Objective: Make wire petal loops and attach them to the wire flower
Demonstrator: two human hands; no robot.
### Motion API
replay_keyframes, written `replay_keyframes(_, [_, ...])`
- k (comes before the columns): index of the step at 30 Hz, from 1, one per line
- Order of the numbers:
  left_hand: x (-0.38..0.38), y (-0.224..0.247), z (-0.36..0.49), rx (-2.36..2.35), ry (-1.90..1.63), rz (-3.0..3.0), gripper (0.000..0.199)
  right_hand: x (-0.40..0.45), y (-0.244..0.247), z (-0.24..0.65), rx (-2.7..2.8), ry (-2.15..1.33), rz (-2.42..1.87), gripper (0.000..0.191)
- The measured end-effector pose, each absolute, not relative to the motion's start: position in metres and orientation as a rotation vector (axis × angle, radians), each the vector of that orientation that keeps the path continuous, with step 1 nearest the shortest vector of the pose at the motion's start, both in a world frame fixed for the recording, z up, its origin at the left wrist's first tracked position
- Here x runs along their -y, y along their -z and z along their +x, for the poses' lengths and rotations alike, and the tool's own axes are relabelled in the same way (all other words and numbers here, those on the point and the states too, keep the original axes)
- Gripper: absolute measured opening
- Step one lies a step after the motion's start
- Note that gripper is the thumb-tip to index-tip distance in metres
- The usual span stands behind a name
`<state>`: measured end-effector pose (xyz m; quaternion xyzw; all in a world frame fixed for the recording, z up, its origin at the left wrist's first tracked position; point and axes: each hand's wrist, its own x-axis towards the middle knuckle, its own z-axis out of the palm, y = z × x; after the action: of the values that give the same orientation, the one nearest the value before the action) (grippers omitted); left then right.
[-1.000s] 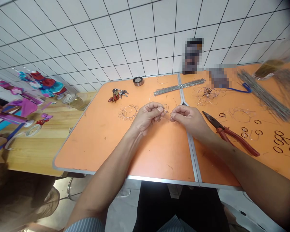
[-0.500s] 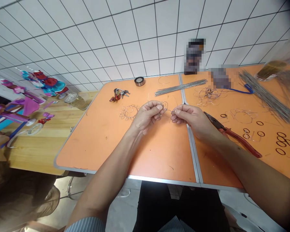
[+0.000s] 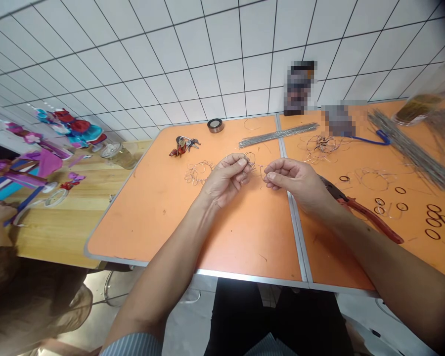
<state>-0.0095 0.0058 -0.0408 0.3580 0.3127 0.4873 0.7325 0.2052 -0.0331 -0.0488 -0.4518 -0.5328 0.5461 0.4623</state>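
Left hand (image 3: 226, 179) and right hand (image 3: 295, 182) had drawn slightly farther apart since half a second earlier, above orange tabletop (image 3: 152, 212). Left pinched looped wire piece (image 3: 250, 161); right pinched fine wire end (image 3: 261, 171), any join between them too thin to confirm. Red-handled pliers (image 3: 373, 216) lay beside right forearm.

Shot from a head-worn cam, looking forward and kinda down, from above the near black-trousered lap (image 3: 235, 316), across the orange metal-edged tabletop (image 3: 244, 232) to the far white square-tiled wall (image 3: 207, 59), pretty close-in.
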Motion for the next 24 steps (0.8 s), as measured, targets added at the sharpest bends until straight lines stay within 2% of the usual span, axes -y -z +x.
replay_keyframes(13, [-0.0029, 0.0378, -0.0042, -0.687, -1.024, 0.635, 0.021, 0.0353, 0.0456, 0.2035, 1.428, -1.161, -1.128, 0.038])
replay_keyframes(21, [-0.0009, 0.0396, -0.0025, -0.640, -1.010, 0.703, 0.015, 0.0385, 0.0428, 0.2045, 1.464, -1.339, -1.195, 0.051])
replay_keyframes(24, [0.0004, 0.0405, -0.0004, -0.615, -0.986, 0.728, 0.015, 0.0367, 0.0477, 0.2048, 1.395, -1.434, -1.137, 0.049])
